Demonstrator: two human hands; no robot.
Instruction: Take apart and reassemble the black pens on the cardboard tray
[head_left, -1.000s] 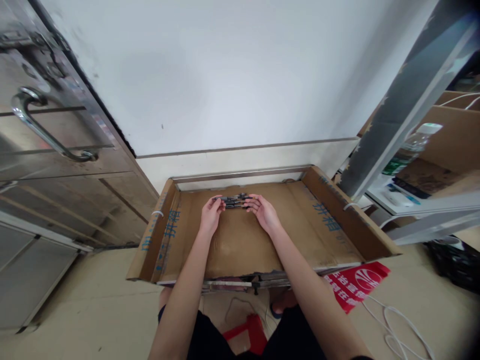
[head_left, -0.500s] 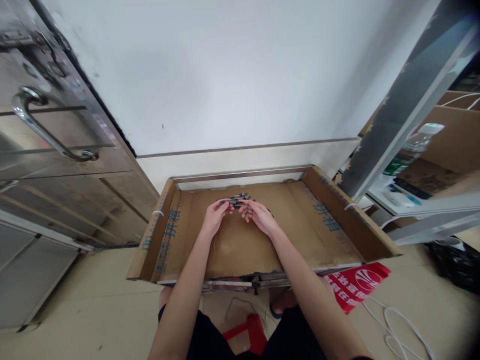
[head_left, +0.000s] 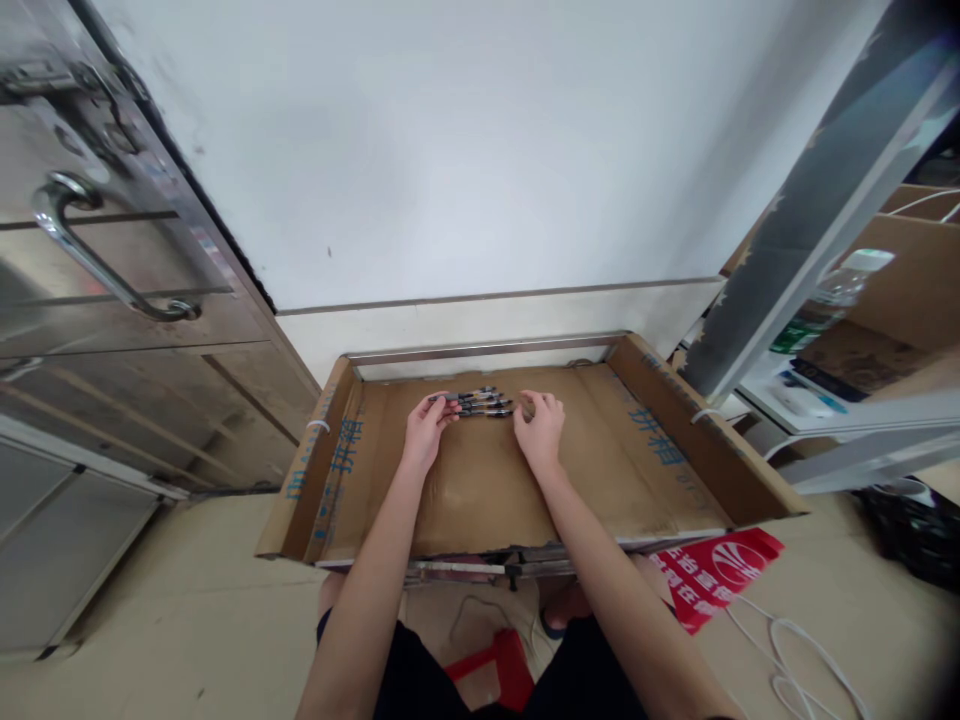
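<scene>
Several dk. pens [head_left: 484, 402], side by side, over cardboard-lined table [head_left: 472, 490]; L ends in grip of L hand [head_left: 424, 430], thumb & fingers pinched on them. R hand [head_left: 541, 428] next to R ends, fingers curled; grip closed or not, unclear. Forearms [head_left: 386, 550] extended fwd. Pen qty. indistinct; L ends part-covered.

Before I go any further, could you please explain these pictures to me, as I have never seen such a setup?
There is no machine here: these are a person's bare hands. Every picture comes from one camera worn on that person's head, looking forward and down. The left hand pinches the left end of a small bunch of dark pens. The right hand curls at their other end; whether it touches them is hard to tell. Beneath is a cardboard surface with raised sides.
</scene>
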